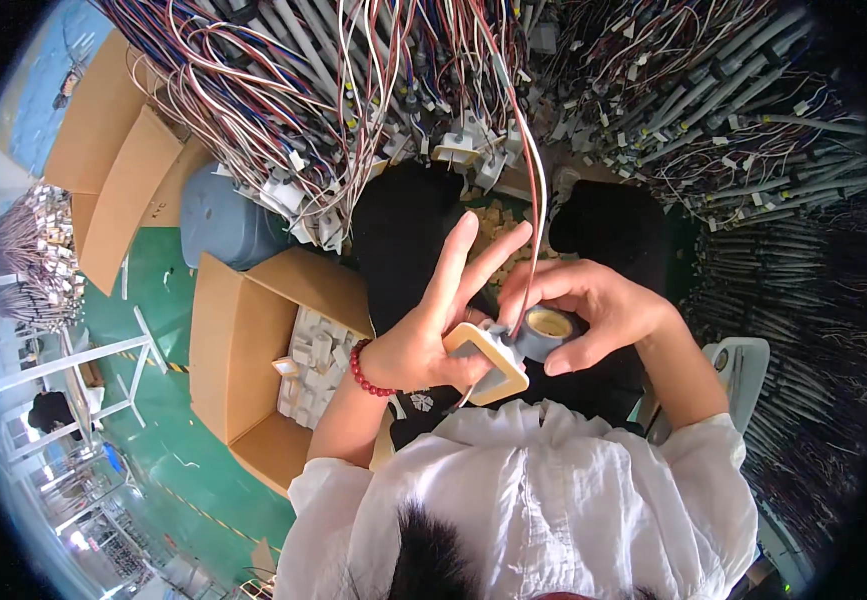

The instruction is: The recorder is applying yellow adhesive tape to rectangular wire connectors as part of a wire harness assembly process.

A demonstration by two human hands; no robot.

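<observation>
My left hand (421, 335), with a red bead bracelet at the wrist, pinches a white square part (498, 368) with a cream-coloured rim. Two of its fingers point up, away from the part. Red, white and dark wires (535, 185) run from the part up to the far bundles. My right hand (613, 310) grips a roll of grey tape (545, 346) with a yellowish core, pressed close against the part's wired end. Whether tape is wound on the wires there, I cannot tell.
An open cardboard box (221, 345) holding several white parts (315, 345) stands at my left. Behind it are a blue-grey plastic tub (221, 215) and another cardboard box (133, 190). Dense wire bundles (283, 100) hang ahead; grey cables (783, 300) are stacked at the right.
</observation>
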